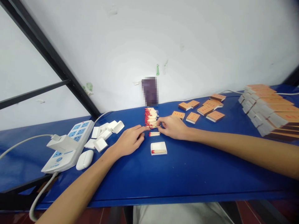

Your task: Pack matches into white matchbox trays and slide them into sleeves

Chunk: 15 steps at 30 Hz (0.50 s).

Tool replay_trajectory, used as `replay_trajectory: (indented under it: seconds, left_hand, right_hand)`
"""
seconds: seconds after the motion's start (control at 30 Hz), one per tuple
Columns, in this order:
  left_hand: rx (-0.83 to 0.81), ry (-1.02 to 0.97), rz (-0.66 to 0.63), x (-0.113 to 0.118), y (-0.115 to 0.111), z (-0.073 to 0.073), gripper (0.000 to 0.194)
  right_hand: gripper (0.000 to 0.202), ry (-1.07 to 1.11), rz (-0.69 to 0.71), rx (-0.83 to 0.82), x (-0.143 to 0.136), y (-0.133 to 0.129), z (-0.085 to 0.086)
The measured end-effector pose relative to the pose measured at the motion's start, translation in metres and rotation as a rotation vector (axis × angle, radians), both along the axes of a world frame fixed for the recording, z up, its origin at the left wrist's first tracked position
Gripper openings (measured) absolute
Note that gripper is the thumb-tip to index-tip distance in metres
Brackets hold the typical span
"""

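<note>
A long pile of red-headed matches (151,117) lies on the blue table in the middle of the head view. My left hand (132,140) rests on its left with the index finger stretched to the match heads at the near end; the thumb is apart. From the right, my right hand (174,127) pinches the stick ends at that same end, thumb and index finger curled together. A small row of separate matches (154,134) lies just below the fingers. Closer to me sits an open white matchbox tray (163,146) with a few matches along its near side.
Several white trays (101,144) lie at left beside a white earphone case (84,160) and a power strip (74,140) with a plugged-in adapter. Several orange matchbox covers (192,117) are scattered at right, near a large stack of them (275,109). A wall rises behind.
</note>
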<state>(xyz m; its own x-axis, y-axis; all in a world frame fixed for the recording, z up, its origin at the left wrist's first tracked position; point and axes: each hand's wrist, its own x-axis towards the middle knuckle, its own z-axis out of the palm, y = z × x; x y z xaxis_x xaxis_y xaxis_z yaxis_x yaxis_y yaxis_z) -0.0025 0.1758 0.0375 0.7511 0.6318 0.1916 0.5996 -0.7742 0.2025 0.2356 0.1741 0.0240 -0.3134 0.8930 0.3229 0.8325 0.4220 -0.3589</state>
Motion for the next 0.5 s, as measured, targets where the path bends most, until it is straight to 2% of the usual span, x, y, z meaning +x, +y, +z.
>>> replay_trajectory:
  seconds: [0.17,0.5]
  left_hand:
    - [-0.007,-0.010,0.008,0.0004,-0.0002,-0.0005,0.039]
    - [0.022,0.015,-0.001,0.0006,-0.0008,0.0003,0.043]
  right_hand:
    - [0.010,-0.017,0.033,0.001,-0.0004,-0.0007,0.0013]
    - [0.012,-0.001,0.200,0.038,0.0000,-0.0026,0.0009]
